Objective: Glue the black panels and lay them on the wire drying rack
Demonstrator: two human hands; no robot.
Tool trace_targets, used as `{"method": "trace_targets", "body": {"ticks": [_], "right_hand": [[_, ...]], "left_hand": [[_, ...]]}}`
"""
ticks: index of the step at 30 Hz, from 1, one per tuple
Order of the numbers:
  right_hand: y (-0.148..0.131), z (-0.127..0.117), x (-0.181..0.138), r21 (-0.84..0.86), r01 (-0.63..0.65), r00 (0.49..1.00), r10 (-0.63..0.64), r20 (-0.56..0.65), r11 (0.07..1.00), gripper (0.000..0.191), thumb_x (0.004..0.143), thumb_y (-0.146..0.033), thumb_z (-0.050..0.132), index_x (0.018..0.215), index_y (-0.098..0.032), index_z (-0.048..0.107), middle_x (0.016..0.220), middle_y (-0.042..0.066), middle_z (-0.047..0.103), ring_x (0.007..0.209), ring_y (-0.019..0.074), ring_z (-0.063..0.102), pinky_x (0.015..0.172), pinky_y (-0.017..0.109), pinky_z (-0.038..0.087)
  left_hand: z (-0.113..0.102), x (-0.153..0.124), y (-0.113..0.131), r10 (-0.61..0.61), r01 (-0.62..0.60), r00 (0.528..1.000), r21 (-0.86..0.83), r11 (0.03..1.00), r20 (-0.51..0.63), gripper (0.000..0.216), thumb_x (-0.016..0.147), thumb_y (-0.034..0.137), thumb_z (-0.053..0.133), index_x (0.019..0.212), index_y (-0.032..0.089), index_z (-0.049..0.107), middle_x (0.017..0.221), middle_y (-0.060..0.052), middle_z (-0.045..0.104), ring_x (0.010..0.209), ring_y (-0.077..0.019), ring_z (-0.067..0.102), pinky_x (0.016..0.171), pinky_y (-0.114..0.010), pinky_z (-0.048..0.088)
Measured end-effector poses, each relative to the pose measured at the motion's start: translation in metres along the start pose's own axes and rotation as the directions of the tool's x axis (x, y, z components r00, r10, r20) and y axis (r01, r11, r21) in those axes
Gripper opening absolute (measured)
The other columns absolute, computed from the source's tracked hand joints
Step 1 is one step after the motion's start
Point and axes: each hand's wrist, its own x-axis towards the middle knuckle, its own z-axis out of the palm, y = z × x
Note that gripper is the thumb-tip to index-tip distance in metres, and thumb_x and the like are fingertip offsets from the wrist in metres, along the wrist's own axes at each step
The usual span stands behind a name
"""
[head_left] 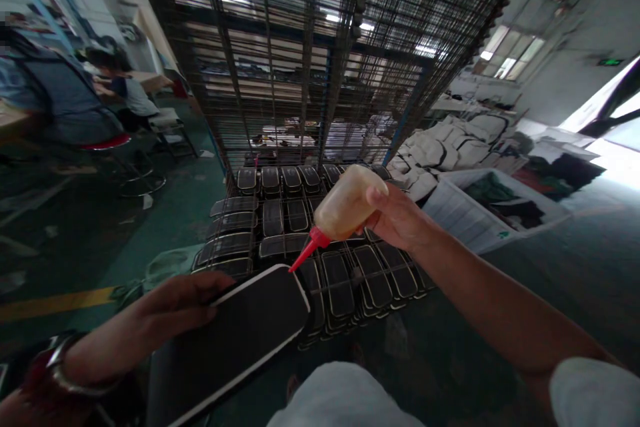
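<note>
My left hand [185, 303] grips the left edge of a flat black panel [240, 340] with rounded corners, thumb on top and fingers at its rim. A white line runs along the panel's border. My right hand [395, 217] is wrapped round a translucent squeeze bottle [347, 203] with yellowish contents, held tilted downward. The tip of its red nozzle [307, 250] points at the white line on the panel's far end; whether it touches I cannot tell. The panel's near end runs out of the picture.
Many similar black panels [340, 283] lie stacked on a wire rack [310, 47] ahead, its upper shelves tilted up. A white bin [480, 213] with cloth and a pile of white pieces [450, 140] are at right. People sit at tables [150, 80] at left.
</note>
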Motion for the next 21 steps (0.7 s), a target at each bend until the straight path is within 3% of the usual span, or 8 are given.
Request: {"method": "trace_targets", "body": {"ticks": [7,12,21], "right_hand": [[-0.002,-0.001,-0.003,-0.03,0.003,0.999,-0.005,-0.046,1.0,0.054,0.087,-0.066,0.094,0.103,-0.02,0.071,0.089,0.006,0.075,0.073,0.0208,0.075,0.049,0.023,0.062],[-0.002,-0.002,-0.003,-0.049,-0.023,0.996,0.018,-0.084,0.999,0.057,0.085,-0.064,0.096,0.109,-0.019,0.071,0.089,0.004,0.073,0.069,0.0171,0.071,0.049,0.022,0.06],[0.004,0.005,-0.004,-0.04,-0.018,0.992,0.013,-0.123,0.999,0.053,0.084,-0.063,0.096,0.102,-0.02,0.072,0.083,0.002,0.071,0.065,0.0161,0.068,0.045,0.02,0.056]], "left_hand": [[0.0,-0.004,0.0,0.001,-0.004,0.997,-0.03,1.0,-0.08,0.032,0.069,0.039,0.102,0.099,0.036,0.093,0.106,0.0,0.093,0.096,-0.029,0.087,0.084,-0.031,0.071],[-0.004,-0.002,0.004,-0.055,0.058,0.994,-0.026,0.998,0.091,0.033,0.074,0.039,0.098,0.106,0.034,0.093,0.112,-0.001,0.093,0.1,-0.032,0.088,0.086,-0.036,0.072],[0.012,-0.016,0.012,-0.056,0.046,0.997,-0.171,0.984,-0.054,0.031,0.065,0.03,0.101,0.095,0.032,0.094,0.101,-0.002,0.093,0.085,-0.0339,0.088,0.073,-0.039,0.074]]}}
